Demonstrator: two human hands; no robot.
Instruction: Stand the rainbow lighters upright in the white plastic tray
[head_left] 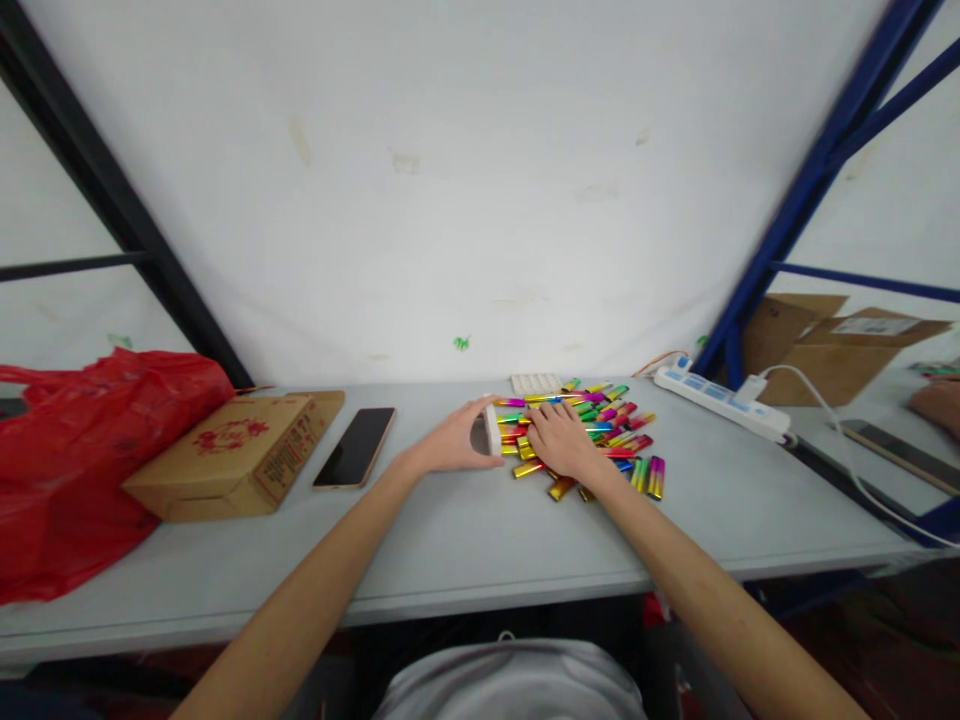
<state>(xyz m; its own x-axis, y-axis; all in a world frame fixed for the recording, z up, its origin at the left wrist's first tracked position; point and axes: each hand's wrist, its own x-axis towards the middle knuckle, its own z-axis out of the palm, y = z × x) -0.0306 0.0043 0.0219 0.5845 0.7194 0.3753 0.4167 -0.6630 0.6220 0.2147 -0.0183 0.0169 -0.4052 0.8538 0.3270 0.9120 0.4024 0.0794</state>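
Observation:
My left hand (457, 437) is curved around a small white tray (493, 430), thumb and fingers at opposite edges. The tray stands tipped on its side, its open face towards the pile. Shiny slim lighters (616, 432) in gold, red, green, blue and purple lie heaped to its right, and several point with their ends into or against the tray. My right hand (559, 438) rests over the heap, fingers curled down on lighters beside the tray; the exact grip is partly hidden. Another white tray with a grid of cells (536, 383) lies behind the heap.
On the left are a dark-screened phone (355, 447), a brown cardboard box (225, 455) and a red plastic bag (97, 460). A white power strip (720, 402) with a cable lies to the right, near an opened carton (832, 350) and another person's hand (937, 405).

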